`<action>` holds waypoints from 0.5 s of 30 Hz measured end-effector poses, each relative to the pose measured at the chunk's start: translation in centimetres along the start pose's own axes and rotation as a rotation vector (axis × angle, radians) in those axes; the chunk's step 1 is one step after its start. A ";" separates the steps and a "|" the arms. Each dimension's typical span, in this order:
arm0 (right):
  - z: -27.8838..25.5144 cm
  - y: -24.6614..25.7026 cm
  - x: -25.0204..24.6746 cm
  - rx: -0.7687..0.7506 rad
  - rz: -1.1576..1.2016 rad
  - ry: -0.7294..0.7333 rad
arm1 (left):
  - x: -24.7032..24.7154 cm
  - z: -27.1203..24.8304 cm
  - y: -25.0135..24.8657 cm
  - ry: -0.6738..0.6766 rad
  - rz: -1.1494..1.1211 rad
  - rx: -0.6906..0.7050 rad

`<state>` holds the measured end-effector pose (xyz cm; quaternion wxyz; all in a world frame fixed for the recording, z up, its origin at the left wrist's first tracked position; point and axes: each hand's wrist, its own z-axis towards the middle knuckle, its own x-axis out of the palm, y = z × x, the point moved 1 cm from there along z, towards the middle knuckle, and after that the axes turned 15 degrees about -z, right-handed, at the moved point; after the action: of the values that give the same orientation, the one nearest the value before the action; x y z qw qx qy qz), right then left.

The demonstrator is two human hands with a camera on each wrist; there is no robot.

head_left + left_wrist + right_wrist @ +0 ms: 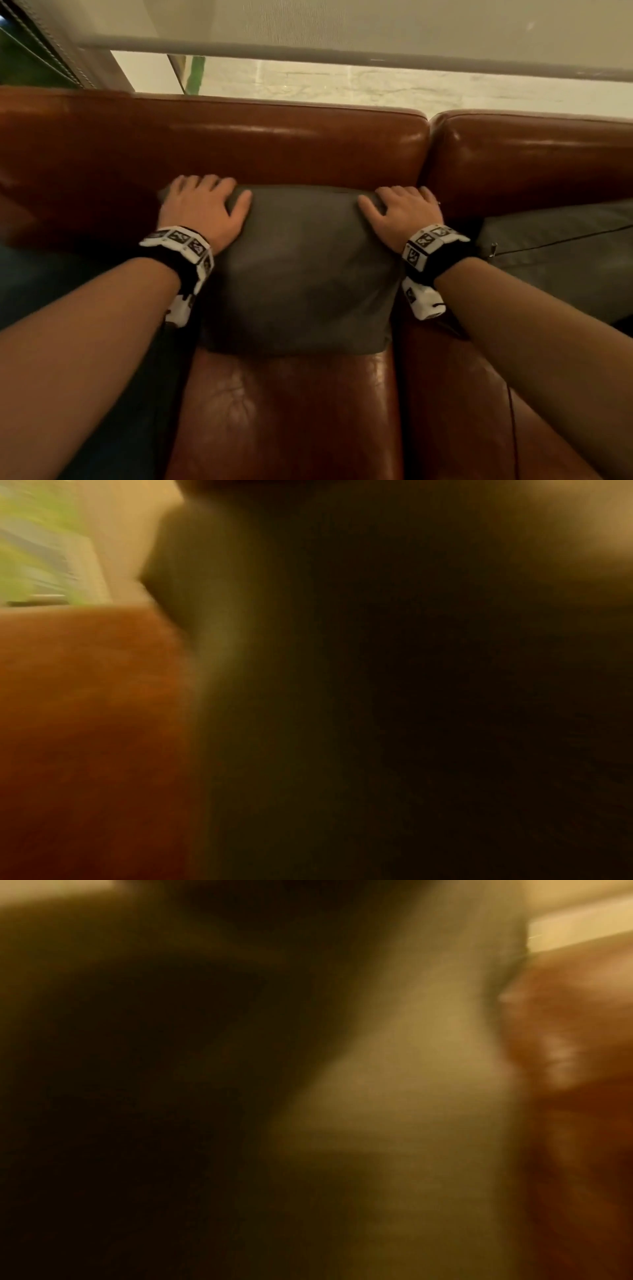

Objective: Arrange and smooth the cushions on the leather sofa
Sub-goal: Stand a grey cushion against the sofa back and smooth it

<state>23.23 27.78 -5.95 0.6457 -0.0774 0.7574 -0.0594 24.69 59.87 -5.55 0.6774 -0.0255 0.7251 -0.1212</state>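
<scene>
A grey cushion (301, 270) stands upright on the brown leather sofa (274, 147), leaning against the backrest. My left hand (205, 202) grips its top left corner, fingers curled over the top edge and thumb on the front face. My right hand (400, 205) holds the top right corner the same way. Both wrist views are dark and blurred. The left wrist view shows only a dark mass beside orange-brown leather (85, 710). In the right wrist view there is a pale grey blur beside leather (582, 1042).
A second grey cushion (555, 240) lies tilted on the seat to the right, under my right forearm. Something dark (41, 284) sits at the left end. Bare seat leather (284, 411) lies in front. A window with a lowered blind (342, 31) is behind the backrest.
</scene>
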 end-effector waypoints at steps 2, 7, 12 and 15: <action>-0.4 -2.8 0.3 0.091 0.049 0.103 | -1.3 0.0 2.7 0.044 0.001 -0.140; -2.3 -3.4 -1.1 0.082 0.012 0.012 | -3.3 -1.0 3.8 -0.020 -0.158 -0.091; -4.4 -4.4 -3.2 0.001 -0.098 0.025 | -6.3 -3.3 3.5 -0.101 -0.024 -0.019; -4.0 -4.8 -4.3 0.034 -0.139 -0.032 | -7.4 -3.0 3.1 -0.091 -0.027 -0.037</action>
<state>20.15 23.84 -0.18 0.6532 -0.1197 0.7387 -0.1159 22.69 64.79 1.19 0.7074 -0.0535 0.6952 -0.1157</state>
